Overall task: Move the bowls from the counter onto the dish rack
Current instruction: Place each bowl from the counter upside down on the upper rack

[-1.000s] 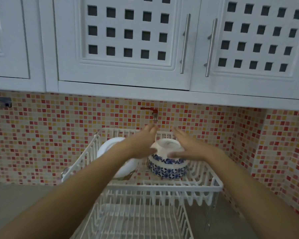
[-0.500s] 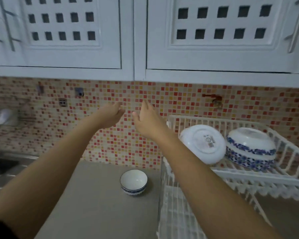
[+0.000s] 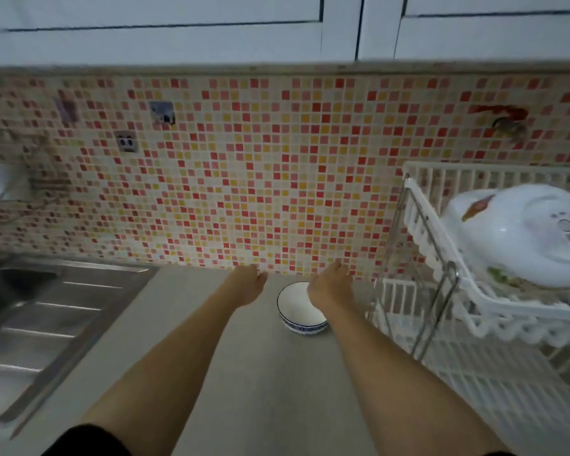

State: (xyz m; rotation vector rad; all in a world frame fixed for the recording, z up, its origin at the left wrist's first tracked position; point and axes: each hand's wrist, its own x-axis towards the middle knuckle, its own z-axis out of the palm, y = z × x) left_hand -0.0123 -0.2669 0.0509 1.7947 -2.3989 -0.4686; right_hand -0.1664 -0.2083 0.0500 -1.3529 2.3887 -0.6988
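Observation:
A small white bowl [image 3: 297, 310] with a blue patterned band stands upright on the grey counter [image 3: 257, 373], near the tiled wall. My right hand [image 3: 329, 284] hovers over the bowl's right rim, fingers apart, hiding part of it; I cannot tell if it touches. My left hand [image 3: 247, 284] is open just left of the bowl, apart from it. A white two-tier dish rack [image 3: 441, 258] stands at the right. A large white bowl [image 3: 520, 238] lies upside down on its top tier.
A steel sink with a ribbed drainboard [image 3: 46, 317] fills the left side. The mosaic tile wall [image 3: 244, 179] rises right behind the bowl, with white cabinets above. A red tap [image 3: 504, 118] sticks out above the rack. The rack's lower tier [image 3: 494, 386] holds nothing visible.
My view swung left and down from the rack to the counter. Both hands left the blue patterned bowl on the rack and came down around the small bowl.

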